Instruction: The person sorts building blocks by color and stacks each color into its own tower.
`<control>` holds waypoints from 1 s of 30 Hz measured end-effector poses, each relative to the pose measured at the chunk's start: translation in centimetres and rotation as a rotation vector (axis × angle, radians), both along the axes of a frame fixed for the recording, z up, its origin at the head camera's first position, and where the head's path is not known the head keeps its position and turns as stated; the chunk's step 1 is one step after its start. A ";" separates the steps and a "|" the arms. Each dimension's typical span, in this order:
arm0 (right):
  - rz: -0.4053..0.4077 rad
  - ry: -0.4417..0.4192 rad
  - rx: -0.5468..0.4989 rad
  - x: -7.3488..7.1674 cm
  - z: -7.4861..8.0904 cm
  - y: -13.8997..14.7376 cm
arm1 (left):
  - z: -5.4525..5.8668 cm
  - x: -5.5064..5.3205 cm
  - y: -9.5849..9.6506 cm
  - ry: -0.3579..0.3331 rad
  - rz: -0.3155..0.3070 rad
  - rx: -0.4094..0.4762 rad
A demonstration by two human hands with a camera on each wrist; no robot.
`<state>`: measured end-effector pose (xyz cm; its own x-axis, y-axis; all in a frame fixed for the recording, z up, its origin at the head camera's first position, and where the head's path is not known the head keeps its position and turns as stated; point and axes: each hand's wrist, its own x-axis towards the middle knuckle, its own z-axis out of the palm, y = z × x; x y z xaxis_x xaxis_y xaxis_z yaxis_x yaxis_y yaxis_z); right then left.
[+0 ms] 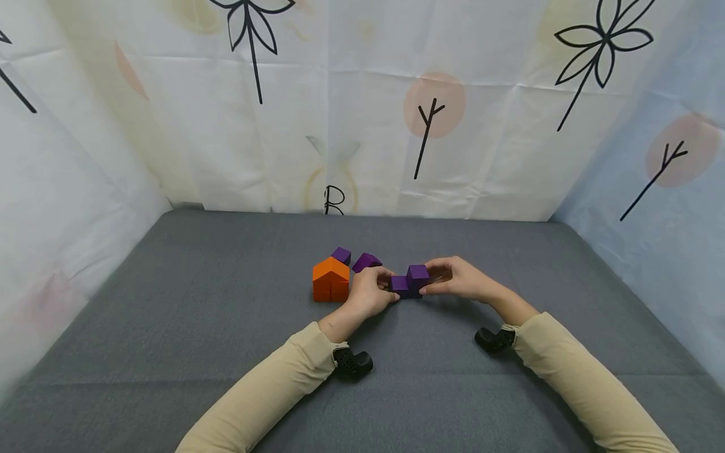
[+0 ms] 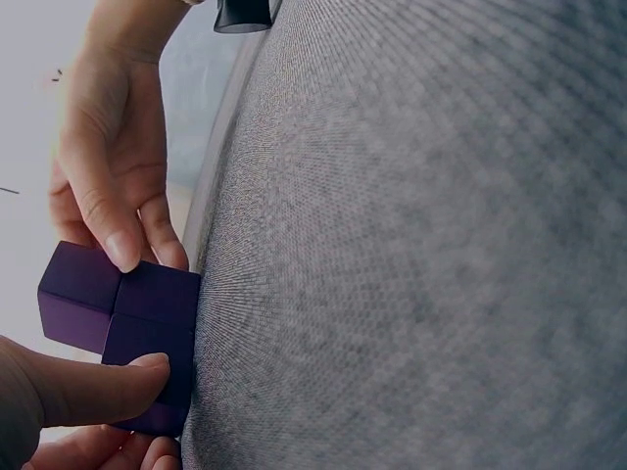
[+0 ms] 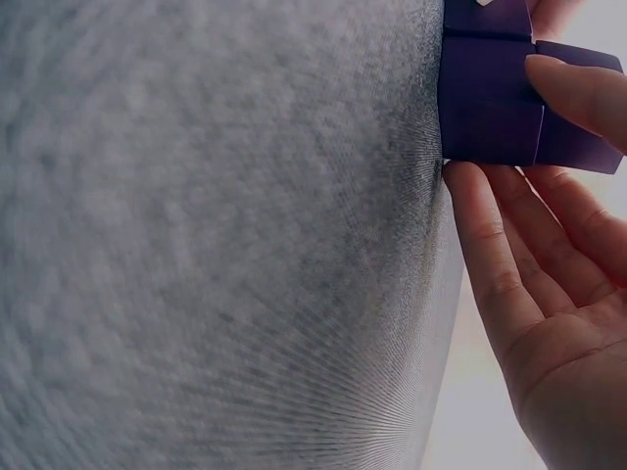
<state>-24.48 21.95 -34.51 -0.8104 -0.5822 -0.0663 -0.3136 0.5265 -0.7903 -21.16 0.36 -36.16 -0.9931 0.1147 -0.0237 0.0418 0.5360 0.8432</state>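
Purple cubes stand together on the grey cloth: a lower row (image 1: 399, 287) with a single upper cube (image 1: 418, 276) above its right end. My left hand (image 1: 369, 290) pinches the row's left end, its thumb (image 2: 137, 384) across the near face. From the right, my right hand (image 1: 461, 278) grips the stack, with its thumb (image 3: 570, 86) on the upper cube and its fingertips against the right side. Joints between the cubes show in both wrist views. The back of the stack is mostly hidden.
Left of my hands stands an orange house-shaped block stack (image 1: 331, 283). Behind it sits a purple block (image 1: 341, 255), and a purple block with a sloped top (image 1: 366, 260) lies behind my left hand. Printed cloth walls (image 1: 362, 113) enclose the grey surface (image 1: 226, 340).
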 end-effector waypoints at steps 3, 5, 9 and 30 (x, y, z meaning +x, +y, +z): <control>-0.006 -0.001 0.003 0.0 -0.1 0.0 | 0.0 0.0 0.0 0.003 0.000 -0.001; -0.007 0.006 0.005 0.0 -0.2 -0.1 | 0.0 0.0 0.0 0.004 -0.001 -0.001; -0.004 0.017 0.013 0.0 -0.1 -0.2 | 0.0 0.0 -0.1 0.002 -0.004 -0.007; -0.006 0.024 0.020 0.0 -0.1 -0.1 | 0.8 0.1 -0.1 -0.020 -0.066 -0.020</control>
